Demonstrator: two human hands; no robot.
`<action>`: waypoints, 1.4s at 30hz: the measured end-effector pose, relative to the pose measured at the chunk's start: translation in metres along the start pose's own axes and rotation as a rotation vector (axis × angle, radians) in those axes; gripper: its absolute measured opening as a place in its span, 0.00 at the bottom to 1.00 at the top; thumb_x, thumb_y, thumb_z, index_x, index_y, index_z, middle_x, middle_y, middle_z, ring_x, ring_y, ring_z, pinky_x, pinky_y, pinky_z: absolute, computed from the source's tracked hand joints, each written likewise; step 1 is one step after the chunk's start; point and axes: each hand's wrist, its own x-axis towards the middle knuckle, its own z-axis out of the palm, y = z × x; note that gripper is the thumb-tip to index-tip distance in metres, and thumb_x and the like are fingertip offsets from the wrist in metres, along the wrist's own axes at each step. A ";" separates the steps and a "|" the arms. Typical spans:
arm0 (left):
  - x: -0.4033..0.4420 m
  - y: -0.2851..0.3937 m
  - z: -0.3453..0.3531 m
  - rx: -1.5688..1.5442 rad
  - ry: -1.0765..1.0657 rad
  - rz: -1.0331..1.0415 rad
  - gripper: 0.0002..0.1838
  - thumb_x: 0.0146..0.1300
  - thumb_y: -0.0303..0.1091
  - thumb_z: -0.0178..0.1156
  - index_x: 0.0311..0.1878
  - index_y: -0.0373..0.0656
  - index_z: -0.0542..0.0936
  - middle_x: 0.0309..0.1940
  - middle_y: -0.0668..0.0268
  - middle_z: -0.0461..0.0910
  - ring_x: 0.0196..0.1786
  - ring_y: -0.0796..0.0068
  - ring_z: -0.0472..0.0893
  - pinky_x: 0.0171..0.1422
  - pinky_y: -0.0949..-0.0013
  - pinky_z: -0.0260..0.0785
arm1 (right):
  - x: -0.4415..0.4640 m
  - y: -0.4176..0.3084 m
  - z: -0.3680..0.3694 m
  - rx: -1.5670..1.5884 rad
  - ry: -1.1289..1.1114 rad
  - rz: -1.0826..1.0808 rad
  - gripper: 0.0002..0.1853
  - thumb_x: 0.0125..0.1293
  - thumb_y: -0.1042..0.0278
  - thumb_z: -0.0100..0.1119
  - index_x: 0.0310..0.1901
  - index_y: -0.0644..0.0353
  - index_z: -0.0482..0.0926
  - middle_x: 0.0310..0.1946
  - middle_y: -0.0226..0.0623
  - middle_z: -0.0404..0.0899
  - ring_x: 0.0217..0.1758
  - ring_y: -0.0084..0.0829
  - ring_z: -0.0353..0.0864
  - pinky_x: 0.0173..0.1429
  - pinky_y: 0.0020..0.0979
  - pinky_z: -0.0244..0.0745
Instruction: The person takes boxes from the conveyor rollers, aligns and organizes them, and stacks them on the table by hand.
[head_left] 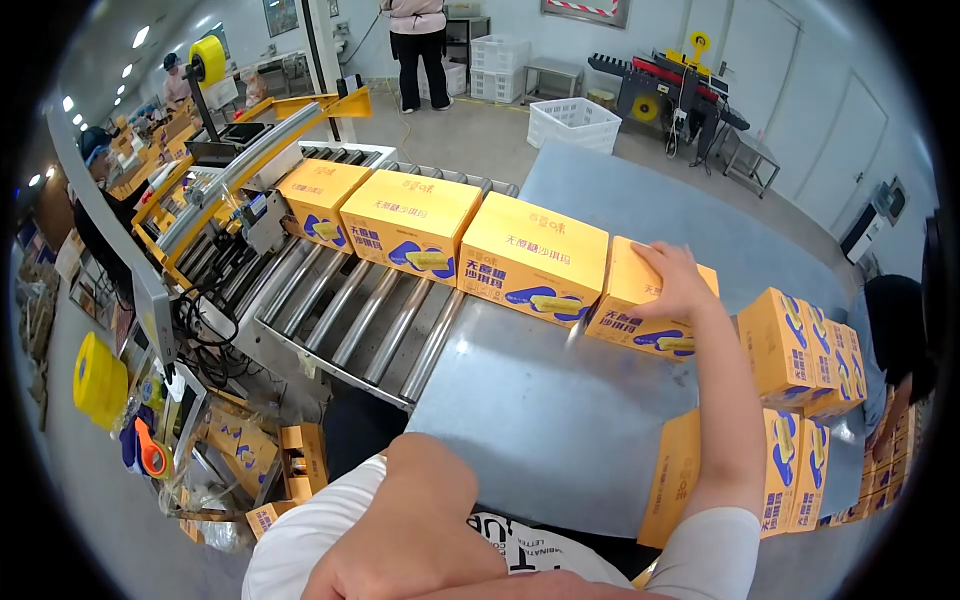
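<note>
My right hand [672, 282] rests over the top of a yellow carton [640, 325], its fingers spread to the far edge and its thumb toward the front. That carton is the right end of a row with another carton [535, 255], a third [410, 225] and one at the far left [322, 200]. The row runs from the metal table [520, 400] onto the roller conveyor [370, 325]. My left arm is folded close to my body at the bottom of the view, with my left hand [420, 540] near my chest; its fingers are hidden.
A carton-sealing machine [230, 170] straddles the conveyor at left. More yellow cartons [790, 350] stand at the table's right, beside a bending person [895, 330]. Yellow tape rolls [100, 380] and orange-handled scissors [150, 450] sit at lower left. A white crate [575, 125] stands beyond.
</note>
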 end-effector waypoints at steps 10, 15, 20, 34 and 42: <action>0.001 0.009 0.004 0.012 0.013 0.018 0.18 0.63 0.56 0.72 0.49 0.57 0.90 0.48 0.76 0.87 0.49 0.72 0.86 0.50 0.68 0.77 | -0.003 0.084 -0.011 -0.600 0.172 0.764 0.44 0.63 0.56 0.68 0.81 0.43 0.61 0.65 0.50 0.69 0.72 0.52 0.67 0.65 0.53 0.73; 0.001 0.011 0.006 0.019 0.021 0.031 0.18 0.63 0.56 0.72 0.49 0.57 0.90 0.49 0.76 0.87 0.49 0.72 0.86 0.50 0.68 0.77 | -0.025 0.103 -0.011 -0.636 0.080 0.951 0.43 0.66 0.63 0.66 0.82 0.45 0.59 0.77 0.53 0.61 0.82 0.59 0.56 0.72 0.57 0.69; 0.002 0.011 0.007 0.032 0.030 0.040 0.18 0.63 0.56 0.72 0.49 0.57 0.90 0.49 0.75 0.87 0.49 0.72 0.85 0.50 0.68 0.77 | -0.022 0.071 -0.012 -0.712 0.016 0.773 0.48 0.60 0.57 0.74 0.80 0.47 0.60 0.80 0.52 0.57 0.84 0.60 0.51 0.76 0.58 0.67; -0.005 0.004 0.018 0.093 0.116 0.097 0.21 0.62 0.58 0.72 0.49 0.56 0.90 0.50 0.73 0.87 0.51 0.70 0.85 0.53 0.66 0.77 | 0.007 0.038 0.009 0.147 0.129 0.131 0.47 0.57 0.37 0.74 0.77 0.44 0.70 0.73 0.47 0.71 0.82 0.44 0.62 0.85 0.55 0.49; -0.005 0.000 0.016 0.063 0.129 0.109 0.19 0.60 0.57 0.73 0.47 0.55 0.91 0.48 0.75 0.88 0.49 0.71 0.86 0.52 0.66 0.77 | -0.008 -0.010 -0.010 -0.036 -0.075 0.023 0.64 0.35 0.34 0.81 0.79 0.37 0.65 0.75 0.51 0.64 0.81 0.54 0.60 0.85 0.62 0.41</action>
